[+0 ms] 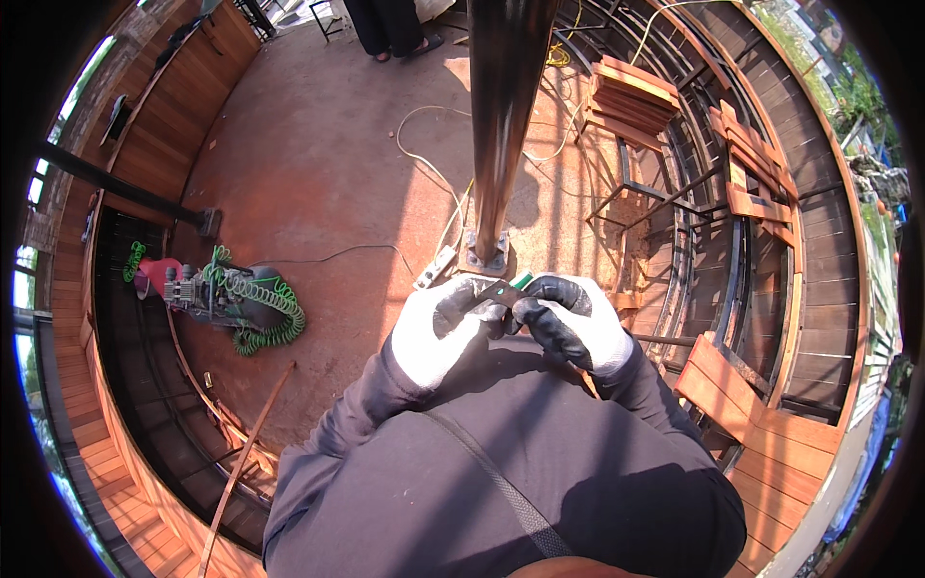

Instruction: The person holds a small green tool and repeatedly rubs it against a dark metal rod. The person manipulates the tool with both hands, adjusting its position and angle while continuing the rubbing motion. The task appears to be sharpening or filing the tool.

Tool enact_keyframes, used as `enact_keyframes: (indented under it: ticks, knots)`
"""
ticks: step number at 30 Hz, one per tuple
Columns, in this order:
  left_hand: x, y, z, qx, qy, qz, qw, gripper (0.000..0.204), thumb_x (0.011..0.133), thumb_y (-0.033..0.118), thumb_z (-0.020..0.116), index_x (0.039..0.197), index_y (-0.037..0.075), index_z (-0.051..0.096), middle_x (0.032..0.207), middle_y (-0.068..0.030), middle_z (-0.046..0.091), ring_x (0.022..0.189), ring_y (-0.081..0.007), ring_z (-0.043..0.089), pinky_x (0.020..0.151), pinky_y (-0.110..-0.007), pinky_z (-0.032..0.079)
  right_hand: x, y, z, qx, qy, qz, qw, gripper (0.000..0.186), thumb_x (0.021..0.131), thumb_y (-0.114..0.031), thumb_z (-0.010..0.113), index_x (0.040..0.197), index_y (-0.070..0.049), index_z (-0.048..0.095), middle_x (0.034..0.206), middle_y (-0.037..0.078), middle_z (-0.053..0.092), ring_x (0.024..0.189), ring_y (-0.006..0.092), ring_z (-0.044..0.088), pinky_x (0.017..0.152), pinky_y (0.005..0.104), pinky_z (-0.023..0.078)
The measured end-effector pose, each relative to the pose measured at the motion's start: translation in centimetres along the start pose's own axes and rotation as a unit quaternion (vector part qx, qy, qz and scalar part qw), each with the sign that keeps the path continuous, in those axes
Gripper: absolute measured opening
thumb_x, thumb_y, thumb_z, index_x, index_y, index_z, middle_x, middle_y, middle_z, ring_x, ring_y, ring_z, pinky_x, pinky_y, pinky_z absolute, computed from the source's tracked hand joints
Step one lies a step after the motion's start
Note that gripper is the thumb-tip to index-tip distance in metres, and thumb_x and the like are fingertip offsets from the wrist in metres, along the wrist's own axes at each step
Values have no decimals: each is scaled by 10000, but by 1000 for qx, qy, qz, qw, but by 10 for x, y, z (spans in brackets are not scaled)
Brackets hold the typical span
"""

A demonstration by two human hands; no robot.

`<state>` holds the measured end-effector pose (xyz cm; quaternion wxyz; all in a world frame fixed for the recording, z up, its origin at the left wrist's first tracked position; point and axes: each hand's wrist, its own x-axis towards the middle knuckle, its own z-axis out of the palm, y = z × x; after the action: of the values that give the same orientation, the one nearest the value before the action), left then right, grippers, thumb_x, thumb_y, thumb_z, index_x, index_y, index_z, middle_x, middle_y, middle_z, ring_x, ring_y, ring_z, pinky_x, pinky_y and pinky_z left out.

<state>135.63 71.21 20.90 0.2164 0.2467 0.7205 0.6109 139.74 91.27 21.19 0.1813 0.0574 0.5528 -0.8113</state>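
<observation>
- Pinching with left hand [434, 332], thumb and fingers narrowed on one end of small dark flat piece [500, 293]; white glove, dark finger side.
- Gripping other end with right hand [578, 325], fingers curled in tight; gloved likewise.
- Showing green part [522, 281] by right fingertips; cannot tell if joined to the dark piece.
- Held up off floor [318, 183], close before the torso: probably for a near look, both ends pinched to steady it.
- Just beyond hands in view: dark post [501, 125] on base plate [474, 258], apparently bolted for firm footing.
- Near plate's left edge: power strip [438, 265], pale cord [425, 160] trailing, perhaps for outlets within reach.
- Toward floor's left edge: compressor-like machine [198, 292], green coiled hose [275, 323] draped over, likely to gather slack.
- Atop metal frame [655, 192], floor's far right: stacked boards [631, 101], likely piled to save room.
- Slanting near floor's lower-left edge: wood strip [249, 453]; reason unclear.
- At floor's far edge: another person's legs [385, 24].
</observation>
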Motion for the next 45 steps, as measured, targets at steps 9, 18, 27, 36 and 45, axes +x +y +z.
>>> enact_keyframes:
  ticks: [9, 18, 27, 36, 45]
  knots:
    - [-1, -3, -2, -23, -18, 9, 1000, 257, 911, 89, 592, 1142, -21, 612, 961, -111, 668, 864, -155, 648, 780, -265, 499, -6, 7, -8, -6, -34, -21, 999, 197, 959, -120, 565, 1045, 47, 626, 902, 68, 657, 892, 110, 598, 815, 245, 467]
    - [-11, 6, -8, -7, -25, -96, 995, 271, 954, 104, 580, 1187, -33, 595, 948, -52, 648, 841, -75, 575, 770, -229, 477, -7, 9, -65, 31, 139, -213, 967, 248, 979, -255, 550, 979, -16, 617, 726, 8, 583, 501, 7, 407, 432, 184, 291]
    - [13, 12, 2, -75, -15, -128, 989, 205, 959, 113, 573, 1102, -18, 637, 813, -2, 625, 739, -52, 550, 677, -223, 457, -12, -6, -24, -162, 36, -141, 976, 270, 958, -224, 547, 859, 7, 646, 701, 28, 601, 538, 41, 480, 500, 199, 349]
    - [15, 7, 14, -39, -30, -52, 997, 206, 920, 72, 597, 1110, 3, 637, 979, -62, 668, 900, -112, 620, 814, -250, 485, -12, 7, -25, -216, -7, -195, 957, 239, 985, -159, 518, 905, 38, 627, 865, 104, 630, 834, 157, 611, 787, 283, 482]
    - [23, 11, 19, -43, -64, -40, 996, 255, 939, 97, 556, 1161, -6, 624, 948, -43, 655, 819, -95, 598, 745, -245, 482, -29, 13, -38, -131, 87, -166, 973, 153, 955, -29, 519, 1061, 12, 621, 921, 65, 630, 797, 127, 616, 705, 260, 515]
